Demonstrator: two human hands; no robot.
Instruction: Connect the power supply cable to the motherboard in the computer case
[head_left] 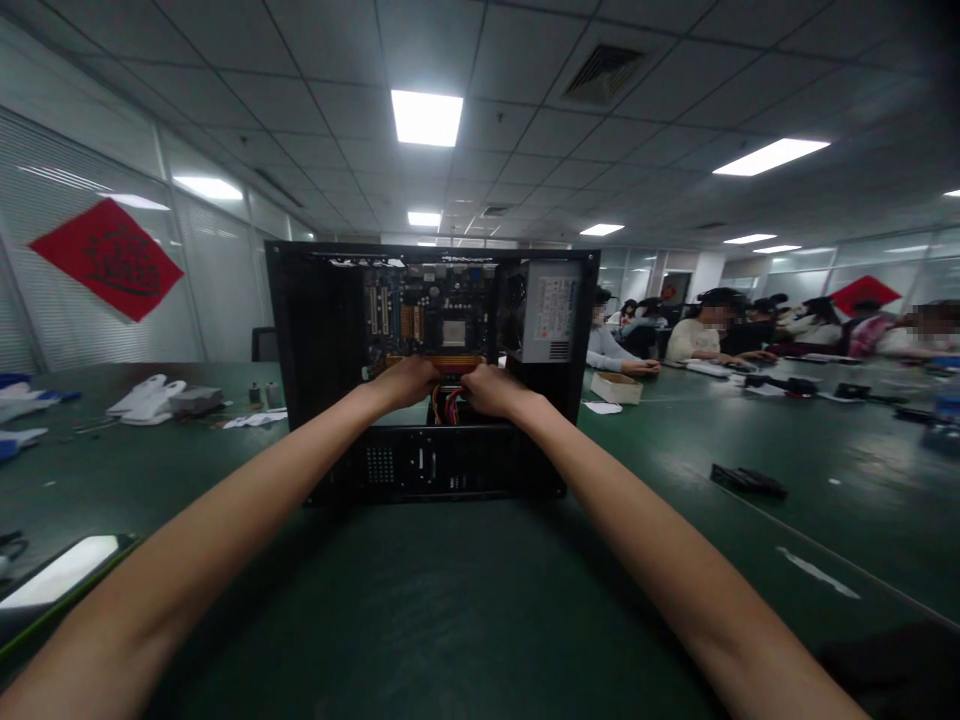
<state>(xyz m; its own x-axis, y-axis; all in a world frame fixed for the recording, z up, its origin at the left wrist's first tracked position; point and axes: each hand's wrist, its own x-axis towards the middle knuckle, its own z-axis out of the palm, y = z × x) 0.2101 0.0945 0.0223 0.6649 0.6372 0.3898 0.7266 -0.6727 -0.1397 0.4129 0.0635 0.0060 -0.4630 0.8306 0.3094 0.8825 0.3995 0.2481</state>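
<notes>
A black computer case stands upright with its open side facing me. Inside it are a motherboard and, at the upper right, a grey power supply. My left hand and my right hand both reach into the case at the board's lower edge, closed near the two ends of an orange-brown strip. Whether they grip the strip or only touch it cannot be told, as the fingertips are hidden. Coloured cables hang between my hands.
White bags and a grey box lie on the green table at left. A lit device is at the lower left. To the right are a small box, a black object and several people seated.
</notes>
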